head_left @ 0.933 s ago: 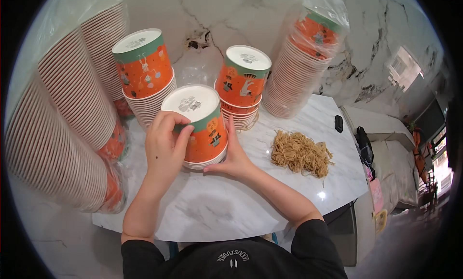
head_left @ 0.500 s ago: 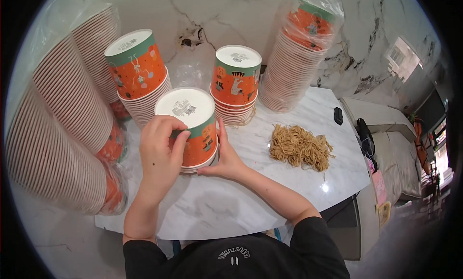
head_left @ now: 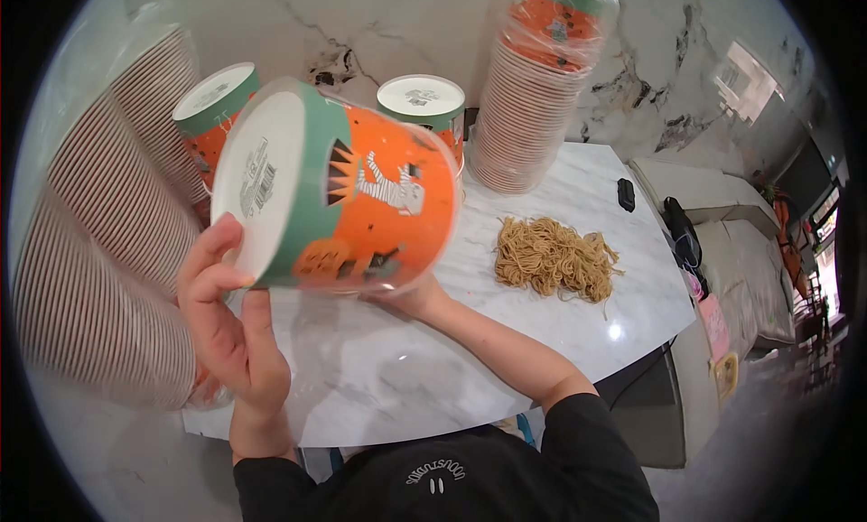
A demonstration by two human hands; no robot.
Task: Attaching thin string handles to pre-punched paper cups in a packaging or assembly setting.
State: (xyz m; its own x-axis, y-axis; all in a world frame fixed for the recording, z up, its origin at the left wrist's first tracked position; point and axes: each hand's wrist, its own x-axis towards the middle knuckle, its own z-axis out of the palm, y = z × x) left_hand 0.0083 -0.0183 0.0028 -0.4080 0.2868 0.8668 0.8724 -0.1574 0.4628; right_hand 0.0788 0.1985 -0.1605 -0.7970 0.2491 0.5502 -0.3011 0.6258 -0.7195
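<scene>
Evidently, the item under handling was an orange and green paper tub (head_left: 379, 179), raised above the marbled tabletop (head_left: 379, 386) and tilted well over, its white base facing left. The left hand (head_left: 230, 319) gripped the base edge, bent fingers against the white face and thumb just below. The right hand (head_left: 411, 299) showed only partly beneath the tub; how its fingers were closed could not be told.

In my judgement, sound practice called for weight borne from beneath by the right and light steering by the left, as paper walls might dent under a hard squeeze. Space demanded care: a left upended tub (head_left: 212, 102) and a middle upended tub (head_left: 421, 97) stood behind, with wrapped stacks (head_left: 99, 296) at the left and a sleeved stack (head_left: 535, 107) farther right. The tan stringy heap (head_left: 555, 258) lay well apart, posing no obstruction.
</scene>
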